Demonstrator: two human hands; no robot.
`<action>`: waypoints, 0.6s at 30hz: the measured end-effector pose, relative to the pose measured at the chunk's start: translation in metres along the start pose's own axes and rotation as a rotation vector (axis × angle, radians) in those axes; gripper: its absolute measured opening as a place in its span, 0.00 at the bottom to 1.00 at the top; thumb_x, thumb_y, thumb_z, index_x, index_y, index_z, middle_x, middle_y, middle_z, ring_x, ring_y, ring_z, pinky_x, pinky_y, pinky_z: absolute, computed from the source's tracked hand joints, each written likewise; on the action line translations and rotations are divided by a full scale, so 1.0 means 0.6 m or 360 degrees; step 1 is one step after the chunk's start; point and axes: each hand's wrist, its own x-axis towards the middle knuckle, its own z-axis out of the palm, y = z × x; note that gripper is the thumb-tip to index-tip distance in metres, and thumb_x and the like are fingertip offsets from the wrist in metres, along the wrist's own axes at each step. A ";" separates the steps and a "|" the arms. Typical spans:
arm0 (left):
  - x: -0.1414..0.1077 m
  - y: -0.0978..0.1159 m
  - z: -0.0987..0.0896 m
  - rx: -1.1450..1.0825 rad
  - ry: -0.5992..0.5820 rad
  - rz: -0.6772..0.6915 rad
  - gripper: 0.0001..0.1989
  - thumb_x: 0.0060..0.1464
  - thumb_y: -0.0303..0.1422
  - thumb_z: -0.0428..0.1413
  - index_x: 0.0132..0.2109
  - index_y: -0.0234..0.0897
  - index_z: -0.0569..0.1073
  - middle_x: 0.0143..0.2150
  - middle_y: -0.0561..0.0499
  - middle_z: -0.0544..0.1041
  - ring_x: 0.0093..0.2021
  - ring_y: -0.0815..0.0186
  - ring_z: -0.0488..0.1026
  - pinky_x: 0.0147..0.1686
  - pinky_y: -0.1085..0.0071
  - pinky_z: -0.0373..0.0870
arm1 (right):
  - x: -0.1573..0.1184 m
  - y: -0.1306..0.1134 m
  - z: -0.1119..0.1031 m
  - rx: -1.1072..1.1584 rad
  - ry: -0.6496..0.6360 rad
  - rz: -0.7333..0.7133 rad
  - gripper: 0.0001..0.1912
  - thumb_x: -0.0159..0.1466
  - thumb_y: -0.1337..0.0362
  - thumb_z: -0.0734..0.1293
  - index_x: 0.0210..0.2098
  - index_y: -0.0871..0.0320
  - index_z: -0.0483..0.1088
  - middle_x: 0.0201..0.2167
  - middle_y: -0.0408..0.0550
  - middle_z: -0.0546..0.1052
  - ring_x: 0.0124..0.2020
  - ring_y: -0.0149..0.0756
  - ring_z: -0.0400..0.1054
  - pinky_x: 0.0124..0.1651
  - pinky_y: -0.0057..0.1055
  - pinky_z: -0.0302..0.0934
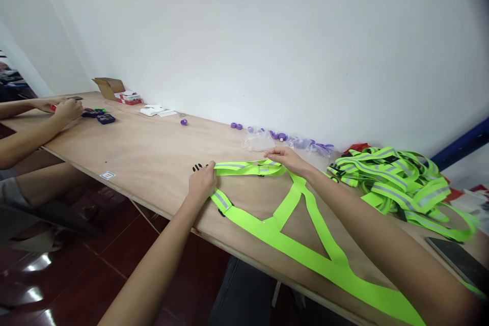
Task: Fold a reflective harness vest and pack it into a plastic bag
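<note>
A neon-yellow reflective strap vest (290, 224) lies spread flat on the plywood table (153, 153) in front of me. My left hand (202, 181) pinches the left end of its grey-striped waist band. My right hand (286, 157) presses down on the same band further right, where the shoulder straps meet it. The band is stretched straight between both hands. The long straps run toward the table's near edge, under my right forearm.
A heap of the same yellow vests (397, 178) lies at the right. Purple caps and clear bags (282, 137) line the wall. A dark phone (458, 260) rests at far right. Another person's hands (63, 109) work at the far left near small boxes (128, 97).
</note>
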 end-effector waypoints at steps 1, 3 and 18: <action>0.001 -0.001 0.001 -0.0007 -0.0003 -0.0018 0.18 0.68 0.33 0.37 0.57 0.40 0.65 0.45 0.43 0.80 0.44 0.56 0.78 0.39 0.66 0.68 | -0.002 0.002 -0.004 -0.0003 0.0022 0.0001 0.26 0.53 0.43 0.71 0.38 0.60 0.77 0.42 0.52 0.79 0.44 0.45 0.69 0.45 0.35 0.59; 0.002 -0.003 0.001 -0.0018 -0.0007 -0.0056 0.18 0.67 0.32 0.37 0.57 0.40 0.66 0.44 0.42 0.80 0.44 0.55 0.78 0.39 0.66 0.68 | -0.006 0.004 -0.015 -0.0006 0.0086 0.0005 0.26 0.52 0.43 0.71 0.38 0.60 0.77 0.41 0.52 0.78 0.43 0.44 0.69 0.44 0.35 0.59; 0.002 0.000 0.005 -0.0021 0.0061 -0.0135 0.20 0.66 0.35 0.41 0.59 0.36 0.66 0.43 0.39 0.80 0.44 0.51 0.79 0.39 0.63 0.70 | -0.041 0.021 -0.026 -0.0522 0.0214 -0.0100 0.27 0.62 0.64 0.67 0.60 0.58 0.65 0.59 0.57 0.69 0.55 0.45 0.68 0.52 0.39 0.68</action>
